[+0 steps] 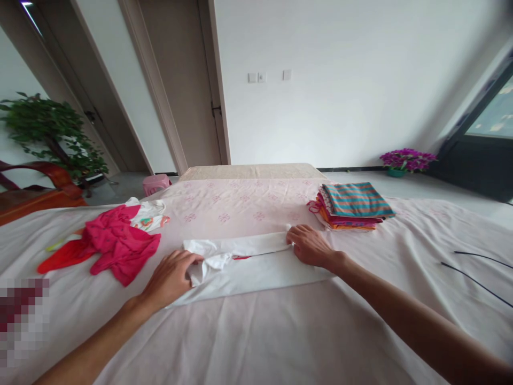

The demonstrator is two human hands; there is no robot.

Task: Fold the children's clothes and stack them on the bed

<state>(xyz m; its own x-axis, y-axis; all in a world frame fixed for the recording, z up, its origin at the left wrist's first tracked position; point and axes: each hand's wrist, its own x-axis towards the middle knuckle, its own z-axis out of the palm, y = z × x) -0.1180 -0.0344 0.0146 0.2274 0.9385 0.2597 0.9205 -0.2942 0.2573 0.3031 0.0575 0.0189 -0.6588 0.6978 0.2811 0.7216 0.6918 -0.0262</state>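
Note:
A white garment (256,278) lies lengthwise across the sheet in front of me, its far side folded over toward me. A small red patch shows at the fold's edge. My left hand (170,274) is closed on the bunched cloth at the garment's left end, the thumb hidden partly by fabric. At the other end, my right hand (310,245) pinches the folded edge between thumb and fingers. Just beyond the right hand stands a stack of folded clothes (356,200) topped by a teal and brown striped piece. Crumpled pink clothing (120,240) lies left of my left hand.
A pale sheet with pink flowers (240,200) covers the broad surface. Two dark cords (476,275) lie at the right. Beyond are a pink stool (156,183), a wooden chair (44,187), a leafy plant (48,128) and purple flowers (406,159) in a green pot.

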